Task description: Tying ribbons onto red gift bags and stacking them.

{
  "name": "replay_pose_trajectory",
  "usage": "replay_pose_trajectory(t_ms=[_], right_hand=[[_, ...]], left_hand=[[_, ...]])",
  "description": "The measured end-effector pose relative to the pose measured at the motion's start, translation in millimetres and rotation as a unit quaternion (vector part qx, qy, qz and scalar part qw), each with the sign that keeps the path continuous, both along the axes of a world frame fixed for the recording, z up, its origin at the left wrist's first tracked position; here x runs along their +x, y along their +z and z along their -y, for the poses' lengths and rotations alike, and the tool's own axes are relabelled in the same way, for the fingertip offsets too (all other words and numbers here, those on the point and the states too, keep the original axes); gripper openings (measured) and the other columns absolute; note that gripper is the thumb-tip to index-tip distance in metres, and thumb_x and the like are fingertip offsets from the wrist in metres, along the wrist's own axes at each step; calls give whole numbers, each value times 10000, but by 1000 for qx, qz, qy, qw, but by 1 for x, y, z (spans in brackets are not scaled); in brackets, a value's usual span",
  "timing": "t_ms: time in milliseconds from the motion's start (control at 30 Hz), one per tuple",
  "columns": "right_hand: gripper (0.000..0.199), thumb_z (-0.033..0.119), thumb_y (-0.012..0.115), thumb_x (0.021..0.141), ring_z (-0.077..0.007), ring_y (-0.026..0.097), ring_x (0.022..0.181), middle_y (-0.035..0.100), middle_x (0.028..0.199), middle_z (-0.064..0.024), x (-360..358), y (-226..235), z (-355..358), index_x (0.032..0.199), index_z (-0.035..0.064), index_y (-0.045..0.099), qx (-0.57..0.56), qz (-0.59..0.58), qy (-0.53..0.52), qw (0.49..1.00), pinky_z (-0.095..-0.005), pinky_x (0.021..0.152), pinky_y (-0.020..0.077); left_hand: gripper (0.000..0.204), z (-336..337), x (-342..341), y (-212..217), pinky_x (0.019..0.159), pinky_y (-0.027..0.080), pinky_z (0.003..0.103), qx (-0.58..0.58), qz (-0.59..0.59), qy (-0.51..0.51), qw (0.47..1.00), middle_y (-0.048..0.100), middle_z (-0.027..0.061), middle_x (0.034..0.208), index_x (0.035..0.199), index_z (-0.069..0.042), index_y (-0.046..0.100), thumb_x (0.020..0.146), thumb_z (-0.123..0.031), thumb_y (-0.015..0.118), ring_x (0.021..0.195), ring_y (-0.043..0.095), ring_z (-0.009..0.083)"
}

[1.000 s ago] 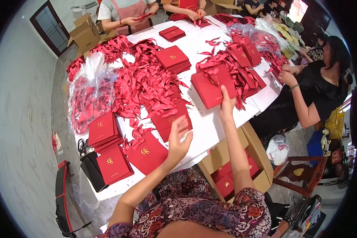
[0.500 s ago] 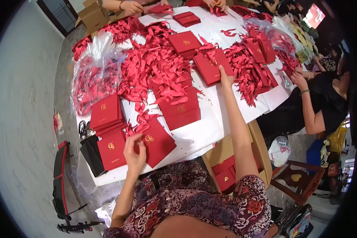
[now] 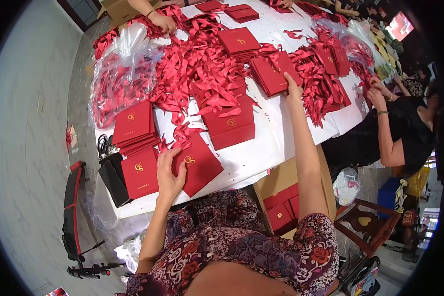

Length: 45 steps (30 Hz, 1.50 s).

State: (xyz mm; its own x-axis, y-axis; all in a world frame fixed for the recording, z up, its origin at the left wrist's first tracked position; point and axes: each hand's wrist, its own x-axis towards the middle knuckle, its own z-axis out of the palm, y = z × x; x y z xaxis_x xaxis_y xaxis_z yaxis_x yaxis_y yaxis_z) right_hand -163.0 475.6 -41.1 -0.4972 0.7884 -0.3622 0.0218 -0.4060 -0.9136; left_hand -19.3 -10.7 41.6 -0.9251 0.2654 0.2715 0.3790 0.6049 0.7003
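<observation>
Red card folder (image 3: 198,166), flat, matte, gold emblem, at the near edge of the white table (image 3: 276,143); left hand (image 3: 168,173) rests spread fingers on it. Right hand (image 3: 292,88) pinches a folder stack (image 3: 274,73) amid glossy ribbon scraps (image 3: 202,69).

Two flat red cards with gold emblems

One red card (image 3: 198,165) is lying tilted at the table's near edge; a stack of red cards (image 3: 273,75) is sitting mid-table among ribbons.

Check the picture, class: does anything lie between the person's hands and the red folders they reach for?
Nothing visible does. The left hand already rests on the near red folder, and the right hand touches the far stack of red folders.
</observation>
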Motion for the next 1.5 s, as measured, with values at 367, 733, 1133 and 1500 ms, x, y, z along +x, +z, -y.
replay_pose_trajectory(t_ms=[367,733,1133,1500], right_hand=[[660,530,809,754,-219,687,732,698,977,-90,-23,-24,-18,1113,5,634,165,78,57,982,-320,497,505],[1335,823,643,647,-458,279,1399,289,1467,-413,0,-41,-62,1394,-231,305,214,249,65,942,-452,1154,270],[137,149,614,971,-71,528,739,598,858,14,191,26,207,1023,25,640,257,-68,241,933,-218,671,445],[541,105,773,845,-219,585,1089,569,1181,-154,224,38,291,1276,-25,473,140,-97,314,934,-349,954,485]], left_hand=[[557,4,-10,0,995,400,439,-105,-30,-6,994,537,168,1241,1278,-55,550,760,-102,750,1148,496,357],[820,-7,-17,-19,991,375,463,-217,-39,-35,975,464,224,1320,1404,16,424,763,-325,804,1179,457,388],[860,-2,-28,-26,897,452,463,-227,124,-25,966,581,216,1101,1254,37,507,643,-441,875,1049,550,374],[578,5,12,-35,824,524,365,179,206,-9,962,681,106,1032,1126,-4,608,677,-217,904,950,666,259]])
